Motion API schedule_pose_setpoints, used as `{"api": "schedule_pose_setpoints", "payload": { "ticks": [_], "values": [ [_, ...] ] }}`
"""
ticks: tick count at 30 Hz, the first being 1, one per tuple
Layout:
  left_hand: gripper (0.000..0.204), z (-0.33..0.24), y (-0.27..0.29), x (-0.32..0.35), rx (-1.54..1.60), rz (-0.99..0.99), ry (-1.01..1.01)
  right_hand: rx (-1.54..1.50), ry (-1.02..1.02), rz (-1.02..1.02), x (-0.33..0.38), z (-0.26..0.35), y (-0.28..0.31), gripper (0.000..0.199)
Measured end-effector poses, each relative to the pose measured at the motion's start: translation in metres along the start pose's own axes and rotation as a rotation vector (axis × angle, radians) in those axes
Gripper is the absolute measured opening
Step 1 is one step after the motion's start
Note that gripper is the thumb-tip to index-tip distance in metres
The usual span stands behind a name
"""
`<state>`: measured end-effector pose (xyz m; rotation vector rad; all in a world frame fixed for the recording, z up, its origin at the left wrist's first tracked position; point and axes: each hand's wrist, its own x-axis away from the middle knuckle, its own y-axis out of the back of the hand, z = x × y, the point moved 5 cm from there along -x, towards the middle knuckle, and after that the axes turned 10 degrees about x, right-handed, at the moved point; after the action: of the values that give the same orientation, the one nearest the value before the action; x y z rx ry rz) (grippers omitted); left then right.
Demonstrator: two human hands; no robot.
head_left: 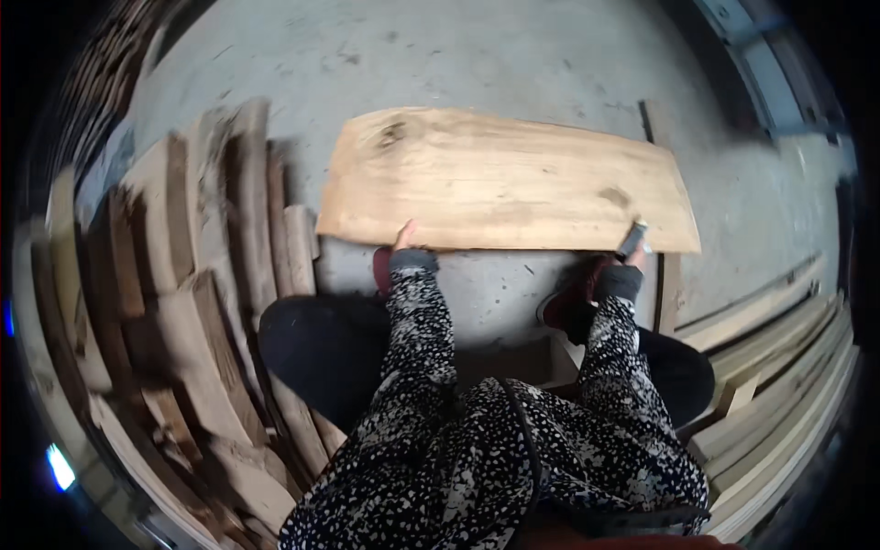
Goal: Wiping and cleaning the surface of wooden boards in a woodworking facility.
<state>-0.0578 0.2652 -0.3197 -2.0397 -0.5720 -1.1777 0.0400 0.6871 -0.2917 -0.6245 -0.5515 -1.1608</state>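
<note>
A broad, pale wooden board [522, 179] with dark knots lies crosswise in front of me. At its near edge on the left, my left hand [404, 236] grips the wood, thumb on top and the other fingers hidden below. My right hand [638, 260] is closed around a short dark grey tool [632, 239] by the board's near right part. The tool has a pale tip over the board's surface; blur hides its exact kind.
Rough planks [206, 302] are stacked to my left, and more timber [779, 385] lies at the right. A narrow wooden strip [667, 293] runs beneath the board's right end. Grey concrete floor [440, 64] stretches beyond. My knees and dark red shoes flank the near side.
</note>
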Motion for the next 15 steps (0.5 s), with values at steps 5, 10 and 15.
{"api": "schedule_pose_setpoints", "payload": {
  "ticks": [5,10,15],
  "values": [
    [0.052,0.005,-0.005,0.006,0.257,0.103,-0.073,-0.163,0.092,0.119,-0.016,0.003,-0.005,0.031],
    [0.052,0.041,-0.013,-0.001,0.139,0.006,-0.122,0.086,0.243,0.049,-0.049,0.013,0.035,0.041],
    [0.061,0.019,0.032,-0.023,0.1,-0.085,-0.05,0.345,-0.093,0.035,-0.033,-0.018,0.037,0.05]
  ]
}}
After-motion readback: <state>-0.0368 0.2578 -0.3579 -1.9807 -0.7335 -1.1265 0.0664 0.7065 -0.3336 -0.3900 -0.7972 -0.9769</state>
